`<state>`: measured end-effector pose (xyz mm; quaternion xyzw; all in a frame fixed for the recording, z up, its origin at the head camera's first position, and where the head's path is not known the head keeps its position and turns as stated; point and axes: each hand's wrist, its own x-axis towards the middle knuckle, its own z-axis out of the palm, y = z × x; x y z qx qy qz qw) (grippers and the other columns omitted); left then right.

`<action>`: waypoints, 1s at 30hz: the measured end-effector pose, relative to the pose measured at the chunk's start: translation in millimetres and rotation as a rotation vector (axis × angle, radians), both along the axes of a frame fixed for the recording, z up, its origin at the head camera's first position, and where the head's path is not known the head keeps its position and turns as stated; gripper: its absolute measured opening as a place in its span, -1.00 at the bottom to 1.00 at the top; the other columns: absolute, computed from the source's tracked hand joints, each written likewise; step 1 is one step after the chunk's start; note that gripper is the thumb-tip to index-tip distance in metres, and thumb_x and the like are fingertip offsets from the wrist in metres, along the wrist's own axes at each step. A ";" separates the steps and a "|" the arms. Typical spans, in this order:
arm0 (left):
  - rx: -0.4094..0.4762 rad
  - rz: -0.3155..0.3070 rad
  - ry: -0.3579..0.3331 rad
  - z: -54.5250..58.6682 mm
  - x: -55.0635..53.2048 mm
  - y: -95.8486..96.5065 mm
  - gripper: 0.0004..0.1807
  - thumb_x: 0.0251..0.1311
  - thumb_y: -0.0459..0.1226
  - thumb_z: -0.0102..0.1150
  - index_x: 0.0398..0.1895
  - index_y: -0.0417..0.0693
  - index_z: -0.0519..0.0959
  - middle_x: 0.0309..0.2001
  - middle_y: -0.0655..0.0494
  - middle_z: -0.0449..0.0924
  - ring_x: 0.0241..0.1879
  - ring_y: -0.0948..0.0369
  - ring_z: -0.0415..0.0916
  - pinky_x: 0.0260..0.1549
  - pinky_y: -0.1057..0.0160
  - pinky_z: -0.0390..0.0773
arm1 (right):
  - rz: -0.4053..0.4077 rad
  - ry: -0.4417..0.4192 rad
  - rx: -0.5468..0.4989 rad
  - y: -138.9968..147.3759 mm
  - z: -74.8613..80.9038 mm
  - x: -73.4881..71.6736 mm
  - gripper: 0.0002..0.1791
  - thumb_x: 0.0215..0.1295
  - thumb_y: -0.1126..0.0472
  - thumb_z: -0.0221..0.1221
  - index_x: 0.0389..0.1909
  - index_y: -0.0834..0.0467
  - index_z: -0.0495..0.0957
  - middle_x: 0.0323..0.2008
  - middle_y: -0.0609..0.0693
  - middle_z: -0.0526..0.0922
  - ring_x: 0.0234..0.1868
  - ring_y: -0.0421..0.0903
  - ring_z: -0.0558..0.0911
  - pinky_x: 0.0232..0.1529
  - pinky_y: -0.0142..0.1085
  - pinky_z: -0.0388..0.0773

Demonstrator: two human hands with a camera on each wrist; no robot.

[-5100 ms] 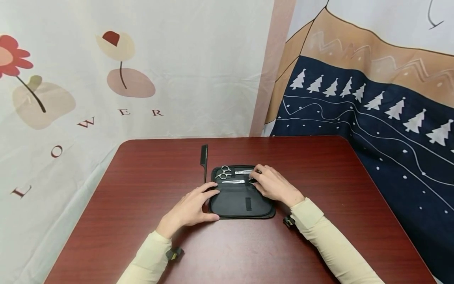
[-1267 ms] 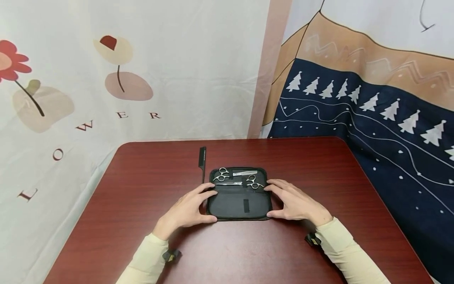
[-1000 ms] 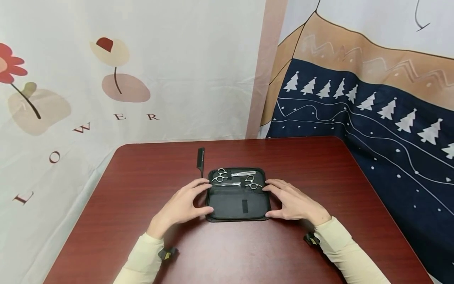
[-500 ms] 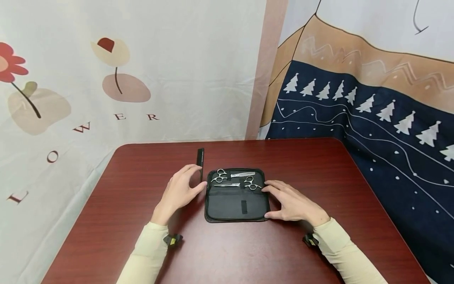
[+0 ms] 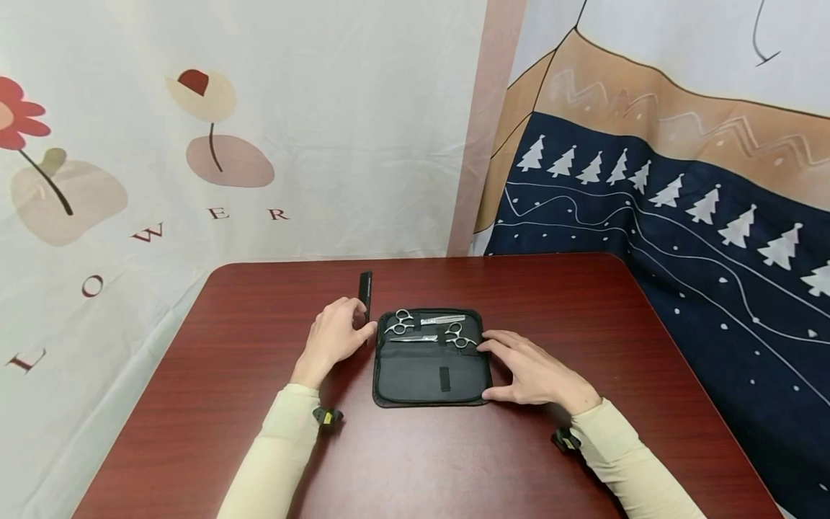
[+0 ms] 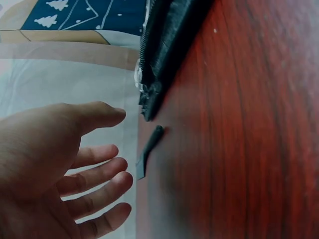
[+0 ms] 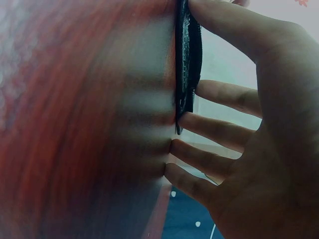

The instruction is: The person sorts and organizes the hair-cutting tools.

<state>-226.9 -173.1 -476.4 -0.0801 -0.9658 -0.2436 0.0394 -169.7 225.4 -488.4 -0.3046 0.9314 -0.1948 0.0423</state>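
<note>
A black zip case (image 5: 410, 378) lies unfolded on the table, seen edge-on in both wrist views. Held flat in it are thinning scissors (image 5: 443, 319), handles to the left, and below them hairdressing scissors (image 5: 415, 338), handles to the right. Left of the case lies a black tail comb (image 5: 365, 285). My left hand (image 5: 332, 336) is over the comb's lower part, hiding some of it; the left wrist view shows thumb and fingers spread, apart from the comb's tail (image 6: 152, 144). My right hand (image 5: 538, 371) rests fingertips and thumb against the case's right edge, fingers extended.
The dark red wooden table (image 5: 415, 461) has rounded far corners. Close behind it hang a white flower-printed cloth (image 5: 363, 144) and a navy cloth (image 5: 648, 216) with white trees. A small dark device (image 5: 327, 417) is strapped at the left wrist, another (image 5: 566, 440) at the right.
The right hand left the lower scissors' handles for the case's right edge, where it stays. The left hand let go of the case's left edge and moved up and left to the comb.
</note>
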 end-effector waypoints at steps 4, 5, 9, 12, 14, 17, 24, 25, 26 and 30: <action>-0.023 0.025 -0.039 -4.4 -4.8 0.2 -0.67 0.43 -0.04 0.50 -0.04 -0.11 0.74 -0.06 -0.08 0.79 -0.06 -0.09 0.76 -0.01 -0.21 0.77 | -0.005 -0.013 0.003 -0.3 -1.3 1.7 -0.19 0.23 -0.14 0.63 0.44 0.08 0.63 0.60 0.16 0.52 0.61 0.21 0.52 0.57 0.26 0.53; -0.033 0.031 -0.047 -6.0 -6.1 0.3 -0.67 0.42 -0.03 0.51 -0.07 -0.10 0.74 -0.09 -0.07 0.80 -0.08 -0.08 0.76 -0.03 -0.21 0.77 | -0.006 -0.017 0.003 -0.3 -1.6 2.0 -0.19 0.24 -0.14 0.63 0.44 0.08 0.63 0.61 0.16 0.52 0.61 0.21 0.52 0.57 0.26 0.53; -0.067 0.052 -0.065 -11.0 -10.7 0.6 -0.63 0.41 0.04 0.52 -0.15 -0.07 0.74 -0.18 -0.02 0.80 -0.16 -0.07 0.76 -0.10 -0.20 0.77 | -0.008 -0.025 0.001 -0.1 -1.9 2.2 -0.19 0.24 -0.14 0.63 0.44 0.08 0.63 0.61 0.16 0.52 0.61 0.21 0.52 0.57 0.27 0.53; -0.068 0.065 -0.065 -12.0 -12.7 1.0 -0.64 0.41 0.04 0.53 -0.19 -0.07 0.75 -0.21 0.00 0.80 -0.19 -0.07 0.76 -0.13 -0.20 0.78 | -0.007 -0.022 -0.002 0.2 -1.8 1.3 -0.19 0.23 -0.15 0.63 0.44 0.08 0.63 0.60 0.16 0.52 0.61 0.21 0.52 0.57 0.27 0.53; -0.063 0.073 -0.063 -11.9 -13.3 1.1 -0.67 0.43 0.01 0.53 -0.21 -0.07 0.75 -0.23 0.00 0.80 -0.22 -0.07 0.76 -0.16 -0.19 0.78 | -0.005 -0.017 -0.003 0.3 -1.6 0.6 -0.18 0.23 -0.15 0.63 0.44 0.09 0.63 0.60 0.16 0.52 0.61 0.21 0.52 0.57 0.26 0.53; -0.059 0.079 -0.071 -11.3 -13.2 1.4 -0.72 0.46 -0.06 0.51 -0.22 -0.08 0.75 -0.23 -0.03 0.80 -0.26 -0.04 0.74 -0.21 -0.16 0.78 | 0.000 -0.013 -0.003 0.4 -1.3 0.0 -0.18 0.23 -0.15 0.63 0.44 0.09 0.63 0.60 0.16 0.52 0.61 0.21 0.52 0.58 0.26 0.53; -0.057 0.098 -0.100 -8.4 -13.6 1.5 -0.76 0.52 -0.12 0.45 -0.22 -0.11 0.76 -0.18 -0.08 0.81 -0.28 -0.02 0.72 -0.21 -0.11 0.75 | -0.002 -0.013 -0.003 1.1 -0.4 -0.5 -0.18 0.23 -0.15 0.63 0.44 0.09 0.63 0.61 0.16 0.52 0.62 0.21 0.51 0.57 0.27 0.53; -0.055 0.099 -0.104 -7.9 -13.3 1.2 -0.76 0.52 -0.13 0.45 -0.23 -0.11 0.76 -0.19 -0.08 0.81 -0.28 -0.02 0.71 -0.20 -0.11 0.75 | -0.002 -0.013 -0.003 1.2 -0.3 -0.5 -0.18 0.24 -0.15 0.63 0.44 0.09 0.63 0.61 0.16 0.52 0.62 0.21 0.51 0.57 0.27 0.53; -0.052 0.101 -0.109 -7.2 -13.0 0.8 -0.76 0.51 -0.13 0.46 -0.24 -0.11 0.76 -0.20 -0.08 0.81 -0.28 -0.03 0.71 -0.19 -0.12 0.74 | -0.002 -0.013 -0.002 1.3 -0.3 -0.6 -0.18 0.24 -0.15 0.63 0.44 0.09 0.63 0.61 0.16 0.52 0.62 0.21 0.51 0.57 0.27 0.53; -0.044 0.117 -0.128 -5.1 -10.9 -2.2 -0.76 0.51 -0.16 0.45 -0.30 -0.10 0.77 -0.23 -0.10 0.81 -0.26 -0.09 0.74 -0.14 -0.15 0.74 | -0.001 -0.014 -0.005 1.8 -0.2 -0.9 -0.18 0.24 -0.15 0.63 0.44 0.09 0.63 0.61 0.16 0.52 0.62 0.21 0.51 0.57 0.28 0.53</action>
